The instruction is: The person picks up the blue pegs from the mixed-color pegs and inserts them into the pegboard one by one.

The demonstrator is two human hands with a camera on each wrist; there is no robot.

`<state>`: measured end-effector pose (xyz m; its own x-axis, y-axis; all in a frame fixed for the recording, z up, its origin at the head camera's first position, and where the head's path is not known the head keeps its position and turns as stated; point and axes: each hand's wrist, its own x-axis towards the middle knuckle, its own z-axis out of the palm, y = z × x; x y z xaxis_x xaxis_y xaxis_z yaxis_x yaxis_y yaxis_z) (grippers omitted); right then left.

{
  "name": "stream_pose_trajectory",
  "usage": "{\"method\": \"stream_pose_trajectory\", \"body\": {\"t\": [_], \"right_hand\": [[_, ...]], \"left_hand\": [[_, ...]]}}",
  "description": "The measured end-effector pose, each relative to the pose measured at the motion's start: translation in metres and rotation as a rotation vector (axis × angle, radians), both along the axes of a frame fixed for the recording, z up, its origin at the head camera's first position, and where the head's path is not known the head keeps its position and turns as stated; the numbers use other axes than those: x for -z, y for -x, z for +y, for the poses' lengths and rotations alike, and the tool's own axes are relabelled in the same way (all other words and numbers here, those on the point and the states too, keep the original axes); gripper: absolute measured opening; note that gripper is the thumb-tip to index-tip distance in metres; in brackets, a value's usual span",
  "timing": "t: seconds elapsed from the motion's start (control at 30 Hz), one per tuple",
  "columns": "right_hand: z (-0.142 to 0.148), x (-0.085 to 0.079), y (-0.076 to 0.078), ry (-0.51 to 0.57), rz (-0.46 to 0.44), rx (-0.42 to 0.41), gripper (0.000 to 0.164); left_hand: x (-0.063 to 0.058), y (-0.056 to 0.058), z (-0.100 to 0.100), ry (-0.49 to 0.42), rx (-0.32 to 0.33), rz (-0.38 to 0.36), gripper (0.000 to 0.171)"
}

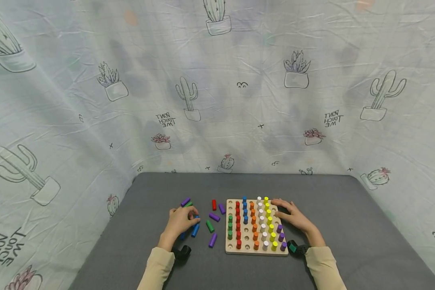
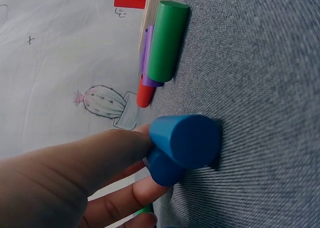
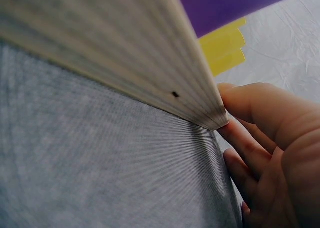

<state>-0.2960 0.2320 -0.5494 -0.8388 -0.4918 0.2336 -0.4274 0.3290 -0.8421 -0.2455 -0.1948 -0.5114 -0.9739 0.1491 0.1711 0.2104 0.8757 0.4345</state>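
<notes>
On the left of the table, my left hand (image 1: 179, 221) pinches a blue peg (image 2: 164, 169) between thumb and fingers. Another blue peg (image 2: 196, 141) lies on the table right against it. A wooden pegboard (image 1: 255, 253) stands to the right, with rows of green, red, blue, orange, white, yellow and purple pegs upright in its holes. At the board's far right corner rests my right hand (image 1: 295, 216), thumb and fingers extended and touching its edge. In the right wrist view, fingertips (image 3: 226, 123) touch the board's side, near yellow pegs (image 3: 225, 48).
Between left hand and board lie loose pegs: a red peg (image 1: 214, 205), a green peg (image 1: 210, 226) and several purple ones, such as a purple peg (image 1: 212, 240). Another purple peg (image 1: 185, 201) lies beyond the left hand. A cactus-print cloth (image 1: 217, 100) hangs behind the grey table (image 1: 188, 185).
</notes>
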Motion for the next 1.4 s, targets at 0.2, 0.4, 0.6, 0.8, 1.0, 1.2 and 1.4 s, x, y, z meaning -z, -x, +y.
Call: {"method": "stream_pose_trajectory", "body": {"t": [0.2,0.4,0.6,0.8,1.0,1.2,1.4], "right_hand": [[0.001,0.000,0.000,-0.006,-0.006,0.005,0.043],[0.002,0.002,0.001,-0.007,0.000,0.002,0.043],[-0.002,-0.005,-0.005,-0.028,0.024,0.016,0.042],[-0.007,-0.021,-0.016,-0.011,0.035,-0.011,0.041],[-0.007,-0.019,-0.014,-0.008,0.027,-0.002,0.041],[-0.002,-0.001,-0.003,-0.047,0.037,0.023,0.042],[-0.006,-0.014,-0.009,-0.017,0.012,0.010,0.042]], "left_hand": [[0.002,0.002,0.000,0.003,-0.002,0.019,0.011],[-0.001,0.004,0.001,-0.011,-0.022,0.032,0.010],[-0.003,0.006,0.004,-0.029,-0.011,0.074,0.010],[-0.003,0.006,0.007,-0.043,-0.005,0.097,0.010],[-0.004,0.006,0.009,-0.042,0.002,0.130,0.011],[-0.006,0.005,0.013,-0.082,0.009,0.153,0.012],[-0.004,0.004,0.016,-0.085,0.013,0.153,0.014]]}}
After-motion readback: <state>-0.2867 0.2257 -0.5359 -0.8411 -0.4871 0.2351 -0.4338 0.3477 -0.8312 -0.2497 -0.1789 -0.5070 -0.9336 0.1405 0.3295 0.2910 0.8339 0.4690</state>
